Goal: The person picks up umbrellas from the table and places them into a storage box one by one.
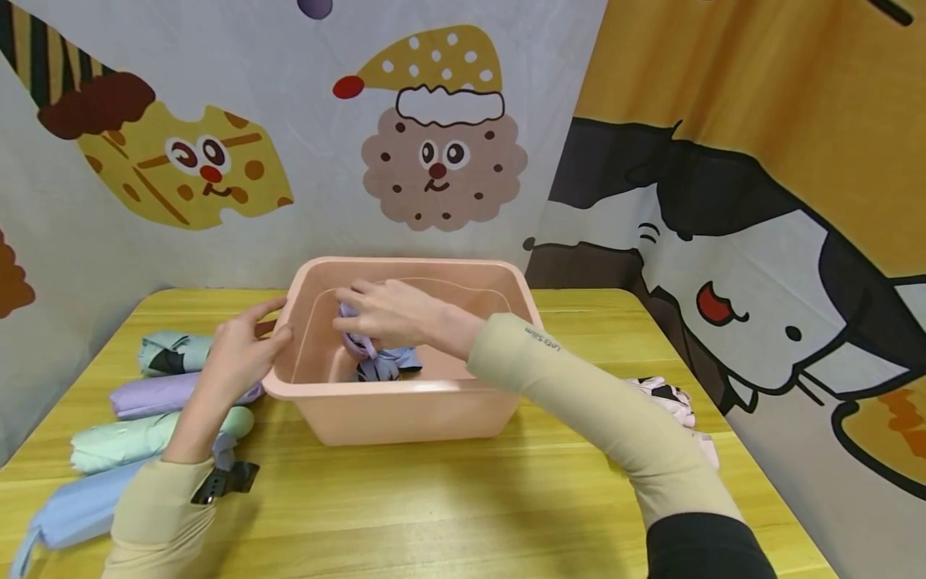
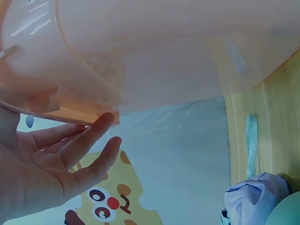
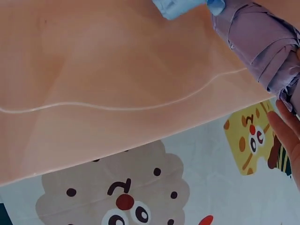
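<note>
My right hand [image 1: 391, 310] reaches into a pink plastic basin [image 1: 412, 414] and grips a purple folded umbrella [image 3: 262, 44]. The umbrella hangs at a slant in the basin's left part, mostly hidden by my fingers in the head view. Below it lies a blue, partly dark fabric bundle [image 1: 387, 366], perhaps another folded umbrella. My left hand [image 1: 242, 346] holds the basin's left rim, thumb on top. In the left wrist view its fingers [image 2: 86, 143] reach beneath the rim.
Left of the basin lie folded umbrellas: teal [image 1: 177, 354], purple [image 1: 159, 394], mint green [image 1: 119, 442] and blue [image 1: 83, 507]. Pink patterned fabric [image 1: 665, 398] rests at the right, partly behind my right forearm. A printed curtain [image 1: 318, 201] hangs behind the wooden table [image 1: 405, 507].
</note>
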Available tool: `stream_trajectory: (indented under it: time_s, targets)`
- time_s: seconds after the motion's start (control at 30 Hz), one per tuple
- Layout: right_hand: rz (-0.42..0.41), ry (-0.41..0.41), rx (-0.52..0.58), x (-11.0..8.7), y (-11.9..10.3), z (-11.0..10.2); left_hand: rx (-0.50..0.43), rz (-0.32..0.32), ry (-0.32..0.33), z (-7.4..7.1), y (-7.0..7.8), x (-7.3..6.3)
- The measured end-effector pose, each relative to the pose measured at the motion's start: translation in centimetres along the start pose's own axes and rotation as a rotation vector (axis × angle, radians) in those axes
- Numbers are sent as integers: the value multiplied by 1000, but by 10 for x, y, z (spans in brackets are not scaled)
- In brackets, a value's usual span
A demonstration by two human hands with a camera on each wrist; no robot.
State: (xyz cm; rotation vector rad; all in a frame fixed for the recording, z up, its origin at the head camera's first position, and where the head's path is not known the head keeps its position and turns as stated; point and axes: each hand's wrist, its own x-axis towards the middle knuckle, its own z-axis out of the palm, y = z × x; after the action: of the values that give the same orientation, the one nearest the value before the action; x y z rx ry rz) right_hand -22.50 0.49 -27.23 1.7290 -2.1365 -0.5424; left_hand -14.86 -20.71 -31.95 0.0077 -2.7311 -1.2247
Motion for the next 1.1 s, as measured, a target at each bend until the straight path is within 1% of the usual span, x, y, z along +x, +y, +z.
stream_trajectory:
  time_s: [0.1,0.2,0.43,0.7,0.77,0.97,1.1]
  targets:
    - [5,-15,-14,1,-1,2,5,-1,13,0,-1,0]
    - [38,-27,-9,-3,0,4,10,-2,18,0,-1,0]
    - [85,-159,26,-11,6,8,13,-18,7,-1,-1,0]
    - [18,-259,128,-14,9,17,20,2,24,0,-1,0]
    - [16,-275,140,-15,10,20,22,3,23,0,0,0]
    - [26,-286,135,-18,11,27,20,-1,19,-1,-1,0]
    - [45,-328,161,-20,12,28,24,-5,12,-1,-1,0]
